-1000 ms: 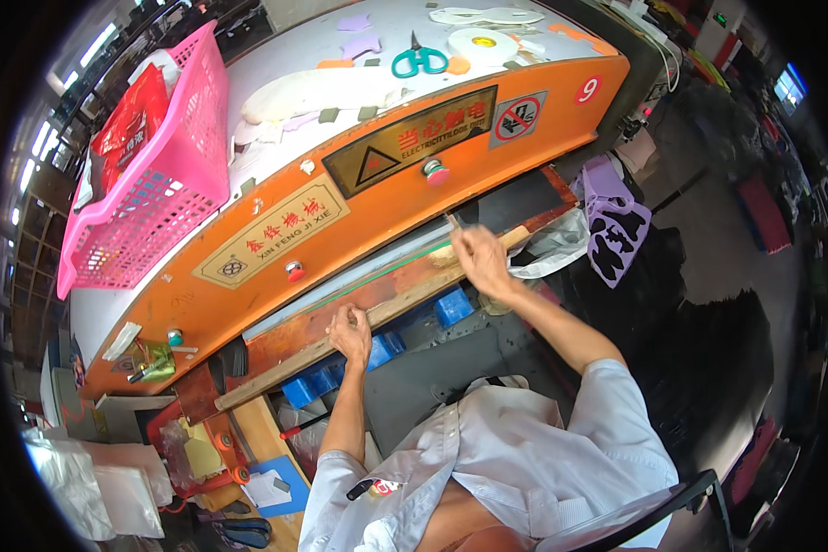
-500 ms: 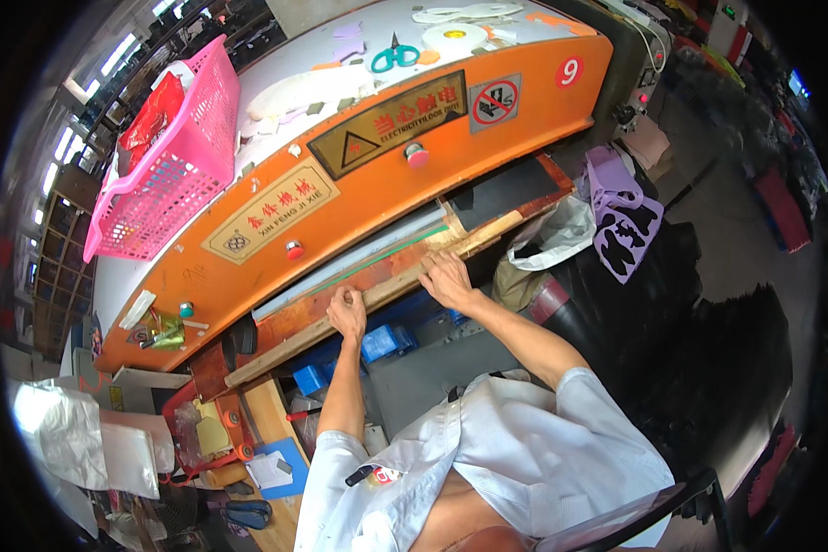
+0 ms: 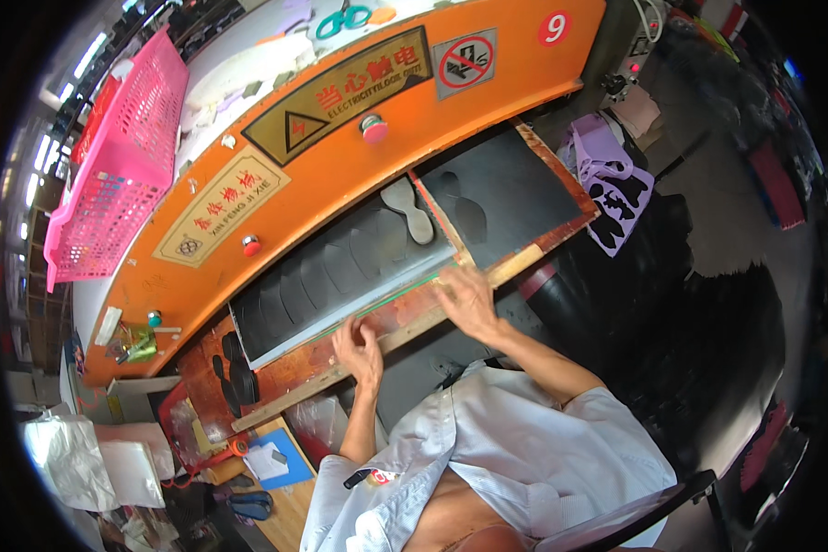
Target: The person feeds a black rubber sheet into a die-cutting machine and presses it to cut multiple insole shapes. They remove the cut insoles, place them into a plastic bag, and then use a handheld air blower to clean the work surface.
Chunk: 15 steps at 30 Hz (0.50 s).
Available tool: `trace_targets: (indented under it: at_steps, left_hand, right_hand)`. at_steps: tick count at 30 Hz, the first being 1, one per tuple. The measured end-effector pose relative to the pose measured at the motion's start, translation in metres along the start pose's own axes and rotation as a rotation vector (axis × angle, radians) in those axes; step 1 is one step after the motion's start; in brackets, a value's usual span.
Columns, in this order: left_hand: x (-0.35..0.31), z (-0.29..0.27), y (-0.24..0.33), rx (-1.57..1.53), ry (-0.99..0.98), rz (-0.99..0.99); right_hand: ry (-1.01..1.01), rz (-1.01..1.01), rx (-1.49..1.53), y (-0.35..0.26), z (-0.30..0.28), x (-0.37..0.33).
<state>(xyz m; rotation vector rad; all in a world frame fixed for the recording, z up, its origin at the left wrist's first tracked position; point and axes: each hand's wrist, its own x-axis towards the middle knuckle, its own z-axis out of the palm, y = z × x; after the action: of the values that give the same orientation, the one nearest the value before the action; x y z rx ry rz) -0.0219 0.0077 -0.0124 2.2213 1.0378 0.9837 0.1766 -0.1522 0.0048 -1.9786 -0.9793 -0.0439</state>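
A wide wooden tray [image 3: 397,317] juts out from under the orange machine. My left hand [image 3: 359,351] is over its front rail, fingers apart and a little bent. Farther right, my right hand [image 3: 467,300] is at the same rail, slightly blurred, with its fingers stretched toward the tray. Neither hand holds a loose thing. On the tray lies a black sheet [image 3: 294,287] marked with a row of sole-shaped outlines. A grey sole-shaped piece [image 3: 408,212] rests at its right end. Beyond a divider is another dark sheet [image 3: 511,189] with a sole-shaped mark.
Black soles [image 3: 239,375] lie at the tray's left end. The orange machine front [image 3: 340,166] bears round buttons. A pink basket [image 3: 124,170] and teal-handled scissors [image 3: 343,20] are on its top. A purple cut-out sheet [image 3: 612,189] hangs at the right.
The tray has come out from under the machine toward me, uncovering the black sheet and the grey sole piece. My hands have loosened on the rail, and my view has shifted.
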Motion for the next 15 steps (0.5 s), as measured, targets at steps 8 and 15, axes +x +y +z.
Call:
trace_targets:
  at_steps: [8,15]
  left_hand:
    - [0.039,0.098,0.090,-0.207,-0.424,0.077]
    - [-0.026,0.086,0.111,-0.052,-0.501,0.066]
  right_hand:
    - [-0.033,0.017,-0.274,0.003,0.003,0.032]
    - [-0.018,0.701,0.741,0.029,-0.036,-0.019]
